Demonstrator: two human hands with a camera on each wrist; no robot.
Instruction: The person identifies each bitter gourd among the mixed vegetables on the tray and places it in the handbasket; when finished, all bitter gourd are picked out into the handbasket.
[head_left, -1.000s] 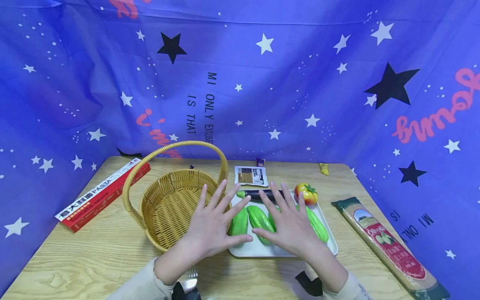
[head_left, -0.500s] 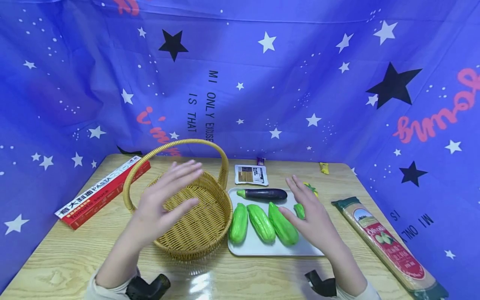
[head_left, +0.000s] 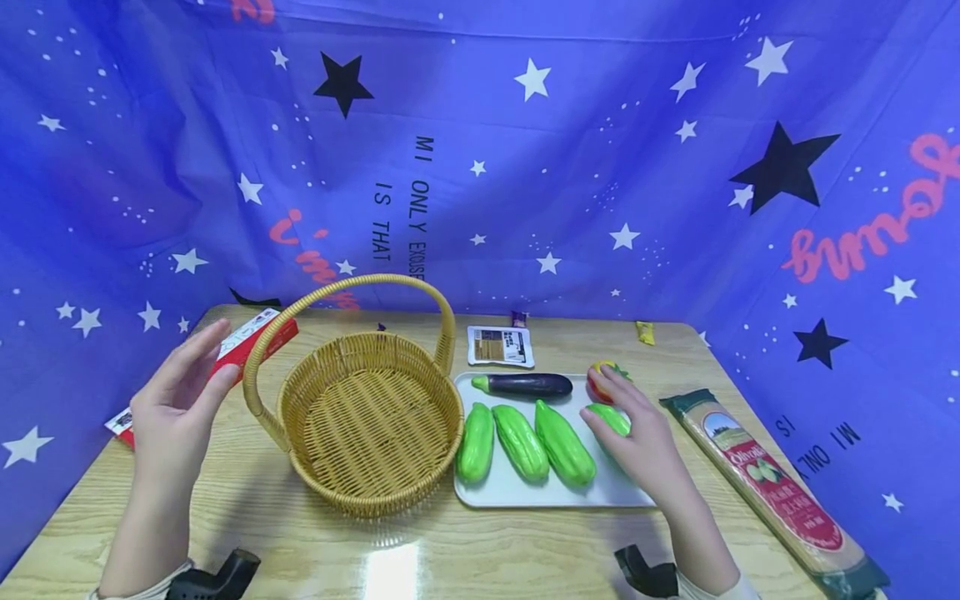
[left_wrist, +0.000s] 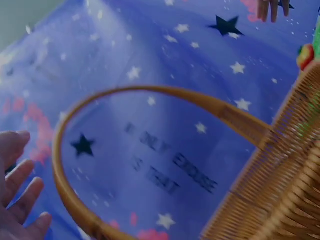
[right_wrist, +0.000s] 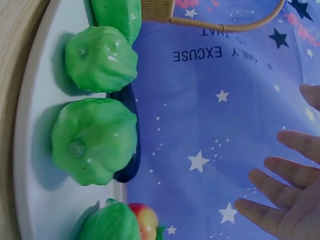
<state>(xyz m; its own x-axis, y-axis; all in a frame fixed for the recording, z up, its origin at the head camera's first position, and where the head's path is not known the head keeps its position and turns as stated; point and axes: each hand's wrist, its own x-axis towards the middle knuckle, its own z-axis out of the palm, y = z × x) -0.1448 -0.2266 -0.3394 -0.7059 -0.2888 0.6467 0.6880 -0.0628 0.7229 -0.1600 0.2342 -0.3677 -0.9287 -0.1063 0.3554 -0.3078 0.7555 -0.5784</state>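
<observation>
My left hand (head_left: 176,392) is raised left of the wicker basket (head_left: 375,492), in front of the red and white pasta box (head_left: 251,337), which it partly covers in the head view. Its fingers are extended and hold nothing. Over the right side of the white tray (head_left: 517,496) hovers my right hand (head_left: 637,433), fingers loosely straight, near a red-yellow tomato (head_left: 598,385). On that tray lie several green ribbed gourds (head_left: 564,446) and a dark eggplant (head_left: 528,385) behind them. One gourd is partly hidden by the right hand. The basket holds nothing, its handle (head_left: 382,279) standing upright.
A long bag of pasta (head_left: 780,483) lies along the table's right side. Behind the tray sit a flat white packet (head_left: 500,346), a small purple wrapper (head_left: 519,318) and a yellow one (head_left: 645,332). Blue star-patterned cloth (head_left: 570,167) walls the table's back and sides.
Both hands were spread together over the basket and tray. They have parted: the left moved left past the basket to the pasta box, the right moved right across the tray.
</observation>
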